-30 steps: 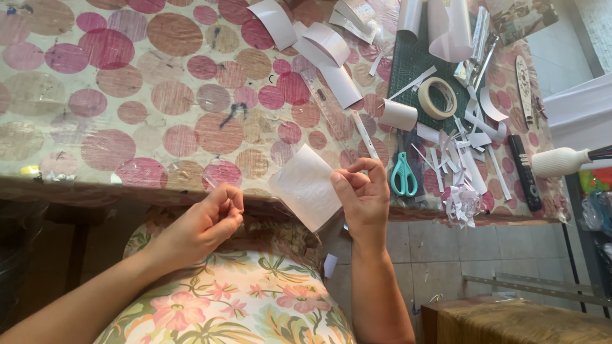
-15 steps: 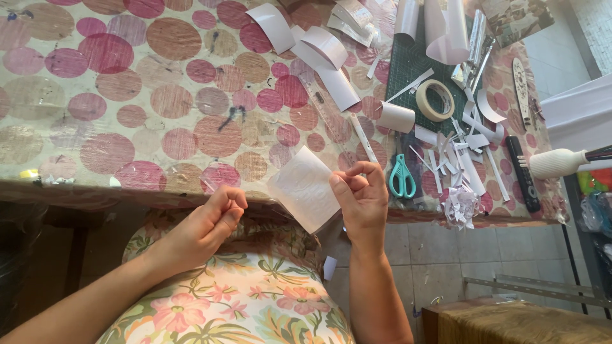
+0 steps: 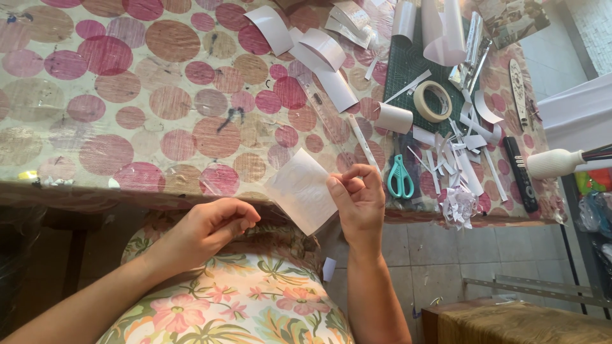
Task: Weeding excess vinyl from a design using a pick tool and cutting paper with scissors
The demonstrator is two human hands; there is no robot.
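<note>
My right hand [image 3: 358,199] pinches the right edge of a small white sheet of paper [image 3: 300,190] and holds it up at the table's near edge. My left hand [image 3: 210,226] sits lower, over my lap, fingers curled together with the fingertips pinched; anything between them is too small to tell. It is a short way left of the sheet and does not touch it. A floral garment [image 3: 236,299] covers my lap below both hands.
The table [image 3: 127,114] has a cloth of pink and brown dots. Curled white paper strips [image 3: 319,57], a tape roll [image 3: 433,100], teal-handled scissors [image 3: 400,178], a green cutting mat [image 3: 408,60], paper scraps [image 3: 459,204] and a dark remote-like bar [image 3: 519,172] lie at right.
My left hand has drifted slightly down and right, its fingers closing more. The right hand still holds the sheet in about the same spot.
</note>
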